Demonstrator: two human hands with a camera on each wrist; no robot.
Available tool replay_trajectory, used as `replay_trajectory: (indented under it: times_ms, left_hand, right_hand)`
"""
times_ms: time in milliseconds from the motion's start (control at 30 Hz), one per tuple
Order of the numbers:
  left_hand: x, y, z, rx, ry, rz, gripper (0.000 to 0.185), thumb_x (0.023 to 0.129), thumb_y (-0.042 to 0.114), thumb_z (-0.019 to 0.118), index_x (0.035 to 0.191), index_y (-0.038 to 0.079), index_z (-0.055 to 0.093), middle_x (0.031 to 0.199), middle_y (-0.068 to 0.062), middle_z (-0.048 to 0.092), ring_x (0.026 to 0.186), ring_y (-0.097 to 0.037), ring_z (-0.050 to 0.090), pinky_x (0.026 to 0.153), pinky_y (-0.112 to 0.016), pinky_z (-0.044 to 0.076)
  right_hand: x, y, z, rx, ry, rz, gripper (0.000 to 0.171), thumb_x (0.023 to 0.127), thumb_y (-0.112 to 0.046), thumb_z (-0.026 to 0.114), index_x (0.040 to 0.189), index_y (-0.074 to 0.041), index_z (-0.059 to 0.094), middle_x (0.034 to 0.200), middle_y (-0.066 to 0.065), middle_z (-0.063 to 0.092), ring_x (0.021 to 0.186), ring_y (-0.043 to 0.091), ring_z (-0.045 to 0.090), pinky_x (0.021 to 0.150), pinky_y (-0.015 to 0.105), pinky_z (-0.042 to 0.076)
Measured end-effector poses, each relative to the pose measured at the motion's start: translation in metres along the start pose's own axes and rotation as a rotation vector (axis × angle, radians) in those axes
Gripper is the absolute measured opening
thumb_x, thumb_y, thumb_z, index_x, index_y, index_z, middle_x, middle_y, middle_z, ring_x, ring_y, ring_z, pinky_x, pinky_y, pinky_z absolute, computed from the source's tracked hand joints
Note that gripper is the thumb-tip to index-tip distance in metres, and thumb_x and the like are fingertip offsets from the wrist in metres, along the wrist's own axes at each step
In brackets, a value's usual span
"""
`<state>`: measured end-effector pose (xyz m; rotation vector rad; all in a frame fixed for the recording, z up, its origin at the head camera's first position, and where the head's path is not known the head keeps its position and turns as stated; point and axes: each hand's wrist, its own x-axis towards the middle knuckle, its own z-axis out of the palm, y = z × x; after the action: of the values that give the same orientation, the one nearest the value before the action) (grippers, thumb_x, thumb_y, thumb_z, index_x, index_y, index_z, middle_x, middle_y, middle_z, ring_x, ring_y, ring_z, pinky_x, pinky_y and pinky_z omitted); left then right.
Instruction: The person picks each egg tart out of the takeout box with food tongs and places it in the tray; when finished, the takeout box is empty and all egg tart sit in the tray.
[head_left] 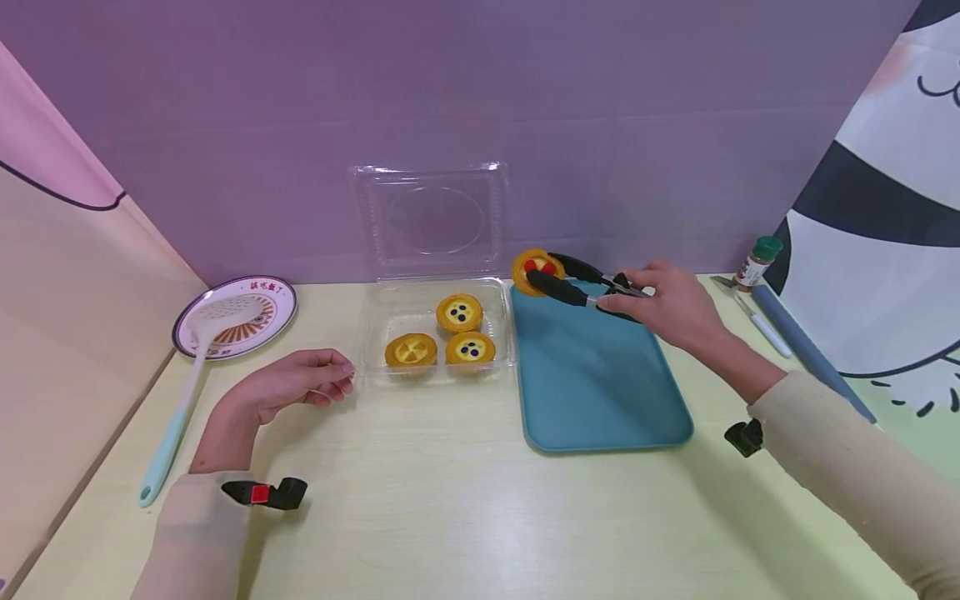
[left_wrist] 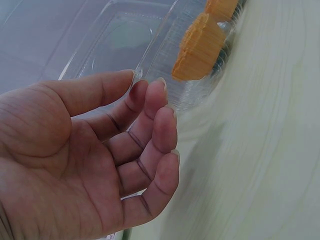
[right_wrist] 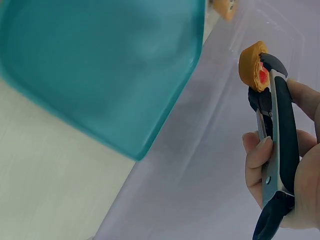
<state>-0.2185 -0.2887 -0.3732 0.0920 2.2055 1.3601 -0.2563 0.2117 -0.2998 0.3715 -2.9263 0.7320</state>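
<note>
My right hand (head_left: 671, 304) grips black-and-steel tongs (head_left: 558, 289) by the handles. Between their black tips is an egg tart with red pieces on top (head_left: 534, 260), lifted near the back left corner of the teal tray (head_left: 600, 375). The right wrist view shows this tart (right_wrist: 247, 67) tilted on its side. My left hand (head_left: 300, 383) holds nothing, fingers loosely bent, beside the left edge of a clear plastic box (head_left: 420, 308); whether it touches the box I cannot tell. Inside are two tarts with dark berries (head_left: 460, 315) and one with yellow wedges (head_left: 411, 352).
The box's clear lid (head_left: 435, 221) stands raised against the purple backdrop. At left, a white slotted ladle with a pale blue handle (head_left: 168, 450) leans on a patterned plate (head_left: 281, 312). At right are a green-capped bottle (head_left: 757, 262), a knife (head_left: 768, 333) and a long grey-blue strip (head_left: 813, 354).
</note>
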Motion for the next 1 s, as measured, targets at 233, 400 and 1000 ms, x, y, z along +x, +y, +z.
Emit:
replay_trajectory:
  times_ms: [233, 400, 1000]
  left_hand:
    - [-0.001, -0.001, 0.0, 0.002, -0.002, 0.001, 0.038, 0.103, 0.032, 0.056, 0.116, -0.004, 0.053, 0.097, -0.004, 0.063, 0.09, -0.02, 0.061, 0.083, -0.031, 0.053]
    - [-0.001, -0.003, -0.001, 0.0, -0.006, 0.0, 0.038, 0.103, 0.031, 0.057, 0.116, -0.004, 0.053, 0.097, -0.005, 0.063, 0.09, -0.02, 0.061, 0.082, -0.03, 0.053]
    - [-0.001, 0.001, -0.001, 0.002, -0.004, 0.003, 0.038, 0.103, 0.031, 0.056, 0.116, -0.004, 0.053, 0.097, -0.005, 0.064, 0.091, -0.021, 0.062, 0.083, -0.031, 0.053]
  right_hand:
    - [0.0, 0.015, 0.0, 0.015, 0.017, 0.024, 0.064, 0.09, -0.048, 0.071, 0.135, -0.004, 0.061, 0.102, 0.016, 0.061, 0.074, 0.024, 0.053, 0.06, 0.033, 0.04]
    - [0.002, 0.025, 0.006, 0.013, 0.001, 0.053, 0.065, 0.089, -0.048, 0.071, 0.136, -0.004, 0.061, 0.102, 0.017, 0.061, 0.075, 0.025, 0.053, 0.061, 0.032, 0.041]
    - [0.01, 0.034, 0.026, -0.023, -0.105, 0.112, 0.068, 0.088, -0.053, 0.071, 0.134, -0.003, 0.062, 0.098, 0.015, 0.061, 0.071, 0.023, 0.05, 0.056, 0.031, 0.037]
